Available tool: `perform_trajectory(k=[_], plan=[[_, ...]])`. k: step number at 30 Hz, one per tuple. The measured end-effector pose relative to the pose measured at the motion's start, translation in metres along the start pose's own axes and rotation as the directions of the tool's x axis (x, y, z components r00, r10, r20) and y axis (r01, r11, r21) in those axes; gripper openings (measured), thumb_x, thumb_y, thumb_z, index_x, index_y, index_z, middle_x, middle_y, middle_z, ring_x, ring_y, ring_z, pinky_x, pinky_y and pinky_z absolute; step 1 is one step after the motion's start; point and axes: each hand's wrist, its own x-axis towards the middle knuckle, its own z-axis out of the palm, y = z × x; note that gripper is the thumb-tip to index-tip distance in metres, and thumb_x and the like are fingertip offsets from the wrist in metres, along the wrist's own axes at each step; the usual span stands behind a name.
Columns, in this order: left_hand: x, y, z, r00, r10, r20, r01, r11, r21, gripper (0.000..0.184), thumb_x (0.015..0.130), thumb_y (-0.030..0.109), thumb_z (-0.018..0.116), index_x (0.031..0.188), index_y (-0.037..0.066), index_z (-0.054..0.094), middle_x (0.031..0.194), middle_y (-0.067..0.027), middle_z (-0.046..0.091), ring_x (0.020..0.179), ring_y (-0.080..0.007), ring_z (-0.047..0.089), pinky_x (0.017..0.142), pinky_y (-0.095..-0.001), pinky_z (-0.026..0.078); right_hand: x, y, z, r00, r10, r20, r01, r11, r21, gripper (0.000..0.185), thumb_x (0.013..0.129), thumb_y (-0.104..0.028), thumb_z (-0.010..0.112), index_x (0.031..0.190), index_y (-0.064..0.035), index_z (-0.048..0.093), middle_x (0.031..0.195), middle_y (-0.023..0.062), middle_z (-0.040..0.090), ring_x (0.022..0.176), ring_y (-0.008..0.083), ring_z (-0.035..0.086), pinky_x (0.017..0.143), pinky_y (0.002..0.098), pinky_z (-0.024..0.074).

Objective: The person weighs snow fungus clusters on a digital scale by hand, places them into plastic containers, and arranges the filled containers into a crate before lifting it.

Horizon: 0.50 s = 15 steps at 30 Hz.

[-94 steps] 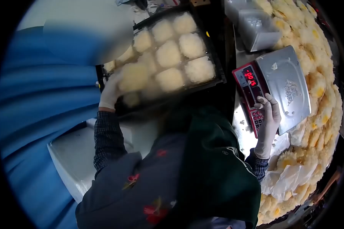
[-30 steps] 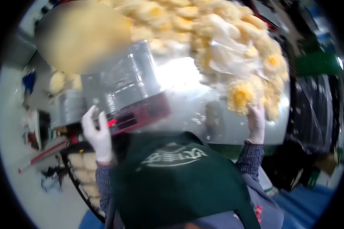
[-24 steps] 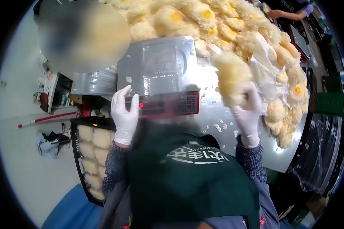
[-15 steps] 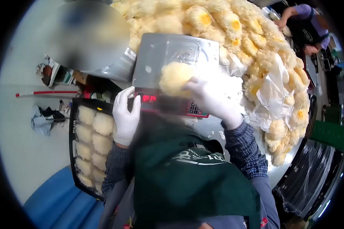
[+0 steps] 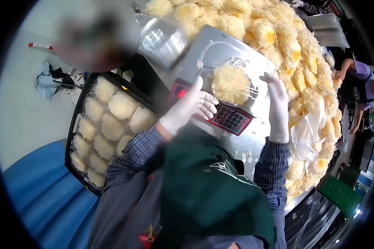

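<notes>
A pale, ruffled snow fungus (image 5: 230, 84) lies in a clear plastic tray (image 5: 250, 98) on the metal pan of a digital scale (image 5: 215, 40). My left hand (image 5: 192, 103), in a white glove, is at the tray's left side above the scale's front panel, thumb apart and fingers stretched. On the other side, my gloved right hand (image 5: 277, 93) is by the scale's right edge with its fingers extended. Nothing shows in either hand; whether the fingertips touch the tray is unclear. The red keypad (image 5: 232, 119) is partly visible below the pan.
A big heap of snow fungus (image 5: 297, 62) with yellow bases covers the table behind and to the right, with a white plastic sheet (image 5: 306, 137) on it. A black crate (image 5: 72, 137) of packed pieces stands at left. Clear trays (image 5: 162, 39) are stacked nearby. A co-worker (image 5: 361, 85) stands far right.
My right hand has let go of the snow fungus and moved right. My left hand has moved from the scale's left edge to the tray's left side. The view has turned.
</notes>
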Motion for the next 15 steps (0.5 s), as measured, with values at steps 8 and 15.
perform_trajectory(k=[8,15], plan=[[0.008,-0.005,0.012,0.971,0.209,-0.116,-0.169,0.944,0.283,0.020,0.092,0.017,0.056,0.086,0.000,0.064,0.073,-0.0044,0.063,0.062,-0.0099,0.059,0.059,-0.0224,0.047,-0.053,0.025,0.016,0.875,0.482,0.048,-0.461,0.798,0.389,0.013,0.092,-0.011,0.061,0.101,-0.0012,0.061,0.091,0.0079,0.065,0.075,0.0156,0.064,0.066,0.0278,0.0517],[0.031,-0.016,0.014,0.954,0.251,-0.165,-0.214,0.953,0.213,0.019,0.092,0.015,0.056,0.081,0.000,0.062,0.071,-0.0035,0.060,0.058,-0.0092,0.054,0.053,-0.0226,0.044,-0.054,0.063,0.014,0.934,0.357,0.013,-0.323,0.828,0.458,0.010,0.087,-0.003,0.056,0.096,-0.0076,0.056,0.085,0.0041,0.061,0.067,0.0127,0.055,0.061,0.0237,0.0446]])
